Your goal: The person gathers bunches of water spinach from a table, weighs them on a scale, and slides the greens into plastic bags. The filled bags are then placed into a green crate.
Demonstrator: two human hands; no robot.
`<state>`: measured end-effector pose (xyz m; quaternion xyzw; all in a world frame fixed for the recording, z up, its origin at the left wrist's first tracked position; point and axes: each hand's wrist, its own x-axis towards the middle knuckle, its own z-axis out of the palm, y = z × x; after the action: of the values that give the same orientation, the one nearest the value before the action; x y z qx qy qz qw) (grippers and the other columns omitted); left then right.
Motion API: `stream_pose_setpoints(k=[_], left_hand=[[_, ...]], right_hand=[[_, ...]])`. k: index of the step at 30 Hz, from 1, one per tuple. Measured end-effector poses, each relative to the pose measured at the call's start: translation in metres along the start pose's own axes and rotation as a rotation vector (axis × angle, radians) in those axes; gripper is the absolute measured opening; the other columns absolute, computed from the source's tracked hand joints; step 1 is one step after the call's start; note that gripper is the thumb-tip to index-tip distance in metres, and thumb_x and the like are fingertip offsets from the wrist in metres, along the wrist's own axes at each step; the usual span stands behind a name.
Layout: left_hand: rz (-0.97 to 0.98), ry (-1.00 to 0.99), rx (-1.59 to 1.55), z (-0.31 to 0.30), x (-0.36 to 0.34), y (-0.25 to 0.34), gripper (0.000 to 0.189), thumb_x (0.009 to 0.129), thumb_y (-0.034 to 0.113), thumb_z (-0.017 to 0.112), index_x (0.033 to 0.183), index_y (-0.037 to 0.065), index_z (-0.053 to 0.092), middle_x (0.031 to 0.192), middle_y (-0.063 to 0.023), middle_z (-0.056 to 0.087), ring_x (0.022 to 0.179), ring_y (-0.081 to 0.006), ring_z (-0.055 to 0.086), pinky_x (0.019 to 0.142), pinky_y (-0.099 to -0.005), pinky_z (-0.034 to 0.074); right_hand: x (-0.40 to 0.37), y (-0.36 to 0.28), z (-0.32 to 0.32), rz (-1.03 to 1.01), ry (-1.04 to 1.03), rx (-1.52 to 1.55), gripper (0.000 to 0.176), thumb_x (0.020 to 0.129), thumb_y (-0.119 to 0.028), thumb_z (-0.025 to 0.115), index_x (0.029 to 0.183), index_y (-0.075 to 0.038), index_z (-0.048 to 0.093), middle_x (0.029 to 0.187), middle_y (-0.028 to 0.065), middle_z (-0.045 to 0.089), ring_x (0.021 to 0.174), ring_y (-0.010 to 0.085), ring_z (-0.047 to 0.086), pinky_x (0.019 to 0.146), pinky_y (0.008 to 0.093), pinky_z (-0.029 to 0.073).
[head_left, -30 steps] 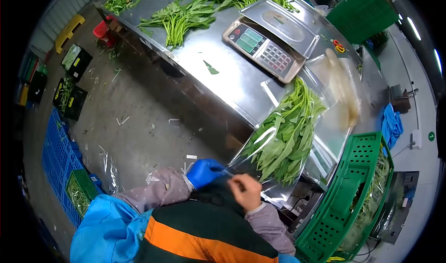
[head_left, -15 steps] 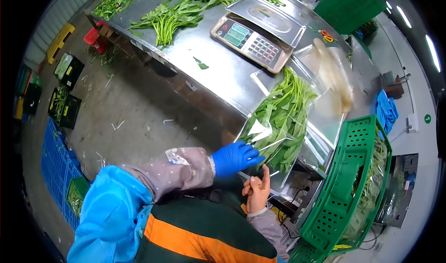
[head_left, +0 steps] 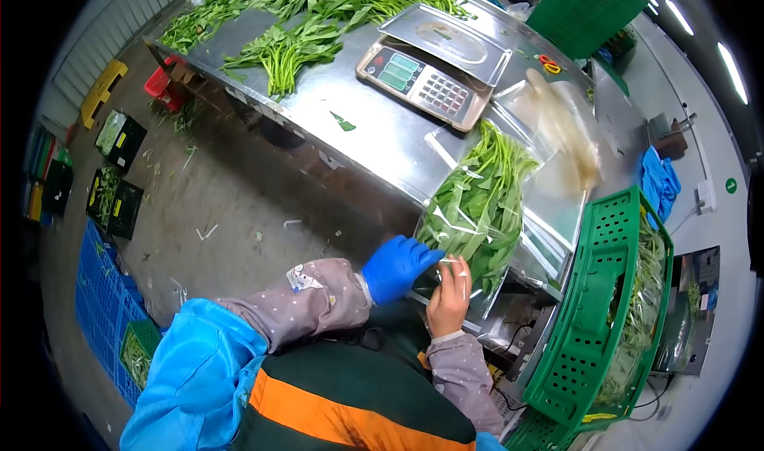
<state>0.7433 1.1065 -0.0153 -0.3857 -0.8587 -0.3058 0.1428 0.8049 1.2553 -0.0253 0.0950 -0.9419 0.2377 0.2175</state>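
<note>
A clear plastic bag [head_left: 495, 280] of leafy greens [head_left: 477, 200] lies at the table's near corner, stems pointing away from me and leaves toward me. My left hand [head_left: 398, 269], in a blue glove, is closed with its fingertips pinching the near edge of this bag. Right beside it, my bare right hand [head_left: 450, 298] has its fingers bent onto the same film edge, where a thin white glint or strip shows. What exactly lies between the right fingertips is partly hidden. Just beyond the bag stands a digital scale [head_left: 426, 85] with a metal pan [head_left: 447, 41].
On the metal table [head_left: 350, 152] loose greens [head_left: 294, 53] are heaped at the back. Flat plastic bags [head_left: 557, 132] lie right of the scale, near orange scissors [head_left: 549, 63]. A green crate [head_left: 585, 292] with bagged greens stands at my right. Black crates [head_left: 114, 204] sit on the floor.
My right hand has moved up to the bag's near edge, its raised finger now bent onto the film beside my left fingertips. The film there has shifted. My left hand stays nearly in place.
</note>
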Motion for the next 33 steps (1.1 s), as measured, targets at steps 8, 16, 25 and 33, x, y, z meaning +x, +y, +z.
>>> stream_pose_setpoints(k=[8,16,25,33], left_hand=[[-0.056,0.108,-0.127,-0.004,0.005,0.008,0.036,0.066,0.002,0.058,0.101,0.012,0.056,0.078,-0.0093,0.053,0.069,-0.0278,0.052,0.061,-0.0356,0.043],[-0.861,-0.141,-0.486,-0.034,0.074,-0.025,0.050,0.074,0.046,0.063,0.097,0.002,0.058,0.081,-0.0159,0.060,0.077,-0.0279,0.061,0.068,-0.0325,0.048],[-0.762,-0.238,0.046,0.062,0.116,-0.059,0.094,0.057,0.042,0.076,0.129,0.005,0.028,0.106,-0.0176,0.047,0.091,-0.0318,0.053,0.075,-0.0417,0.045],[-0.924,-0.113,-0.509,-0.013,0.047,-0.036,0.054,0.070,0.039,0.070,0.107,0.004,0.054,0.087,-0.0124,0.061,0.078,-0.0216,0.060,0.071,-0.0316,0.048]], right_hand=[[0.073,0.006,0.036,0.647,0.235,0.131,0.026,0.078,-0.019,0.062,0.097,-0.003,0.055,0.089,0.0155,0.053,0.076,0.0312,0.054,0.067,0.0370,0.044],[0.068,0.031,0.045,0.597,0.249,0.172,0.020,0.080,-0.021,0.058,0.091,-0.005,0.062,0.086,0.0146,0.060,0.077,0.0321,0.058,0.067,0.0371,0.045],[0.046,0.039,0.045,0.486,0.084,0.406,0.011,0.075,-0.011,0.060,0.083,-0.004,0.064,0.077,0.0114,0.058,0.071,0.0267,0.058,0.065,0.0319,0.044],[0.068,-0.003,-0.077,-0.086,-1.249,0.758,0.016,0.075,-0.013,0.062,0.088,-0.004,0.064,0.081,0.0132,0.064,0.073,0.0258,0.061,0.070,0.0332,0.048]])
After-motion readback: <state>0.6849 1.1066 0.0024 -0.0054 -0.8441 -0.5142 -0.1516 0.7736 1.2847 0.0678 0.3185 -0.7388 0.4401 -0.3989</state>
